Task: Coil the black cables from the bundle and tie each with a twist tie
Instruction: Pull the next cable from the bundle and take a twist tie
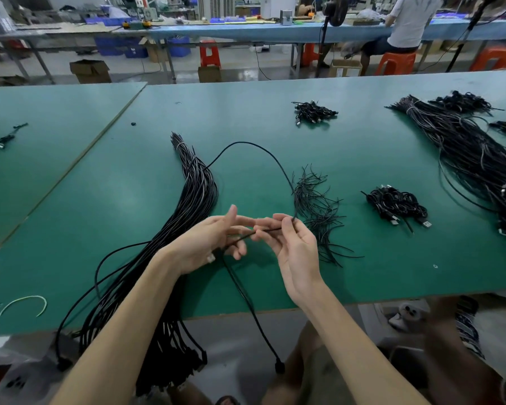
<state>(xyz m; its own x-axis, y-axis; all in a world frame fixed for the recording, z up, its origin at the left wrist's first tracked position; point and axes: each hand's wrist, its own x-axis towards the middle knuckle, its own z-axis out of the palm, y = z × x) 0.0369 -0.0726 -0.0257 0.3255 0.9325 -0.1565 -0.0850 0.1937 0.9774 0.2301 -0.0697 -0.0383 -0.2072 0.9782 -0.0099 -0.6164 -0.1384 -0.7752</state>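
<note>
A long bundle of black cables (193, 197) lies on the green table (275, 118), tied near its far end and hanging over the front edge. One single black cable (257, 147) arcs out of it and runs down into my hands. My right hand (292, 247) pinches this cable between thumb and fingers. My left hand (214, 241) holds the same cable across its fingers, and the plug end (279, 367) dangles below the table edge. A loose pile of black twist ties (319, 209) lies just right of my right hand.
Two piles of coiled cables sit to the right (395, 206) and farther back (313, 112). A second big cable bundle (473, 153) spreads along the right side. A pale tie (24, 305) lies front left. A seated person (403, 27) works at the far bench.
</note>
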